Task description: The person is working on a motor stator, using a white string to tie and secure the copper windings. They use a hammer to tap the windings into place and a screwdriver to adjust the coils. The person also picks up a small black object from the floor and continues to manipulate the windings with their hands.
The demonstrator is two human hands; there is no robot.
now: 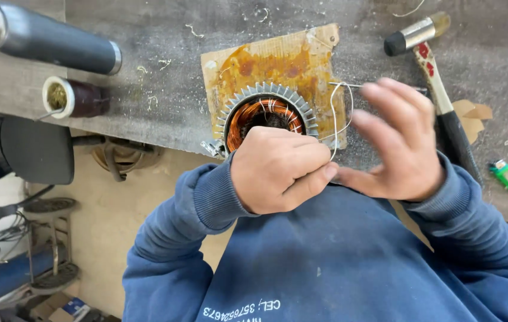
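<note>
Left hand (277, 170) pinches a thin white cord (332, 116) over the stator (266, 113); right hand (400, 143) fingers spread

Head camera, steep downward, close over workbench (146, 89) edge.

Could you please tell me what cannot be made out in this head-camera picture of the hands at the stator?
- Head view: the near side of the stator is hidden behind the left hand.
- Where the white cord ends is hidden between both hands' fingers.
- The right hand is motion-blurred, so its grip is unclear.
- The hammer handle's lower end disappears behind the right sleeve.
</note>
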